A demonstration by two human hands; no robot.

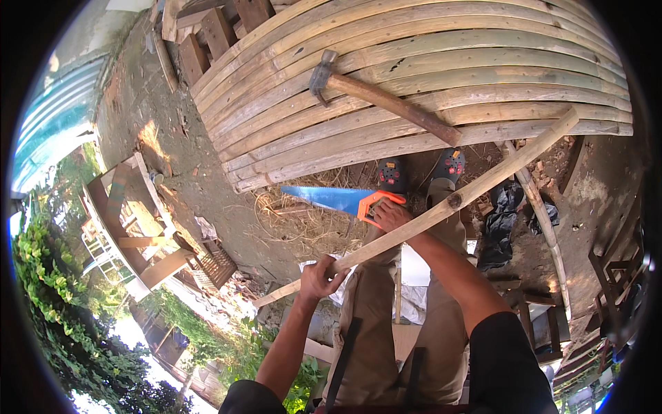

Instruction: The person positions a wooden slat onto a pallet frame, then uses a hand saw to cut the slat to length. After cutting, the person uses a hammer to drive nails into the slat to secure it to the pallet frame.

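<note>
A: "State of the left hand point(321, 278)?"

B: "Closed on a long, pale tan bamboo strip point(455, 201), near the strip's left end."

A: "And of the right hand point(392, 215)?"

B: "Wrapped around the orange grip of a blue-bladed handsaw point(341, 199)."

A: "Position of the strip?"

B: "Slanting over tan-trousered legs point(365, 303), from lower left to upper right. Overlaps, in this view, the near edge of a broad platform of split bamboo slats point(483, 62); cannot tell whether touching."

A: "Position of the saw?"

B: "Between platform and strip, over loose, straw-coloured litter point(289, 224), with toothed edge toward the platform and tip to the left. Blade clear of the strip."

A: "Items on the platform?"

B: "One claw hammer with brown wooden handle and dull grey head point(386, 103). Lies slantwise across the slats, head to the left."

A: "Right of the dark clogs point(392, 176)?"

B: "Crumpled black plastic sheeting point(502, 224), just beside a thin, weathered bamboo pole point(545, 214)."
</note>
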